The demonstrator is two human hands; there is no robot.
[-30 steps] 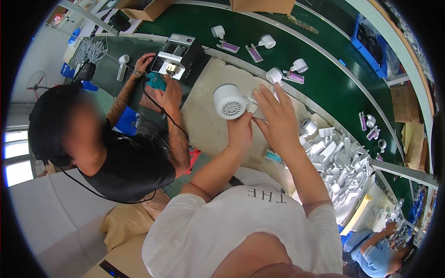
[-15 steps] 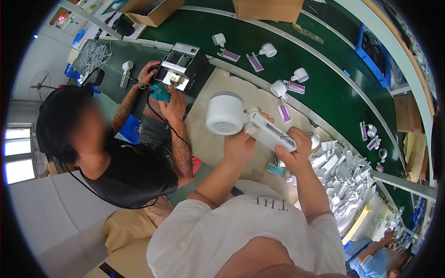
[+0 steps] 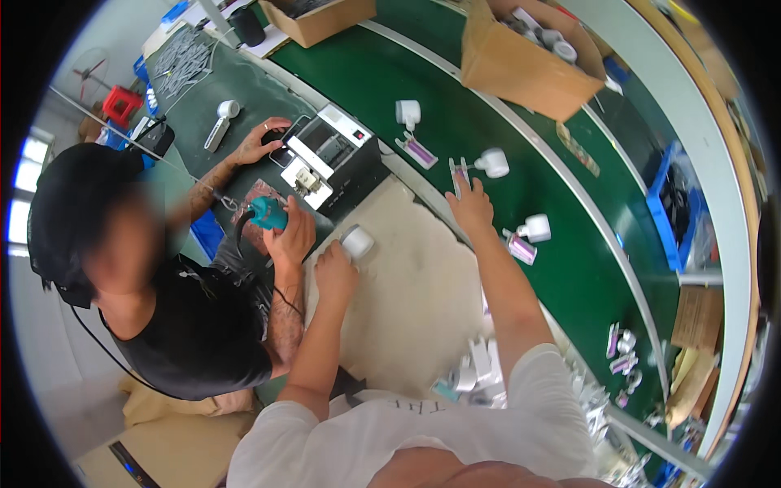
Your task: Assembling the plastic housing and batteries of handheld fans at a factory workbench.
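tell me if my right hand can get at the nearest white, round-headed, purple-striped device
Likely yes: your right hand is at the handle end of the device, and nothing visible blocks it.

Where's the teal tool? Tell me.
In the head view, the teal tool is left of centre, held by the co-worker, below-left of the black machine.

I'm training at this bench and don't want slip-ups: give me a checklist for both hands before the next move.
1. Left hand at the white round-headed unit on the beige bench: ok.
2. Left hand's grip secure: cannot tell, the fingers cover the contact.
3. Right hand at the purple-cored handle over the green surface: ok.
4. Right hand's grip closed: cannot tell.
5. Ample room between left hand and the co-worker's hand with the teal tool: not ok, they are close.
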